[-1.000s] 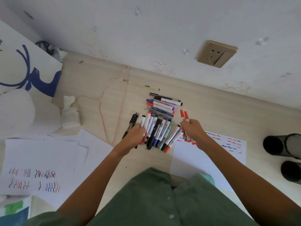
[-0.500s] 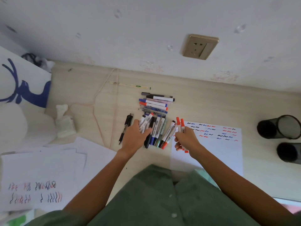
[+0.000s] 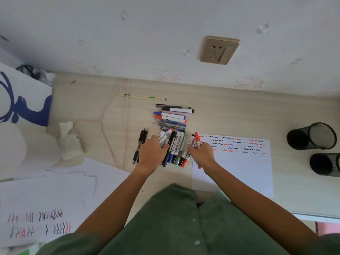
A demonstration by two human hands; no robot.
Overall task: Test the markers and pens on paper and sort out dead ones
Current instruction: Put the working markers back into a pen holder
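Note:
A bunch of upright-lying markers (image 3: 175,146) sits mid-desk, and a second row of markers and pens (image 3: 172,115) lies crosswise behind it. My left hand (image 3: 151,153) grips several markers at the bunch's left side. My right hand (image 3: 201,154) holds red-capped markers (image 3: 197,138) at the bunch's right edge, over the left border of the test paper (image 3: 239,162), which carries black, blue and red squiggles. A black pen (image 3: 139,144) lies alone to the left of my left hand.
Two black mesh pen cups (image 3: 312,136) lie at the right. Scribbled sheets (image 3: 46,199) cover the near left. A crumpled tissue (image 3: 69,139), a thin cable (image 3: 117,122) and a chopstick (image 3: 141,97) lie behind. A wall socket (image 3: 219,49) is above.
My left hand has closed over the left markers of the bunch and shifted them. My right hand drew back with the red markers toward the paper's edge. The view tilted slightly.

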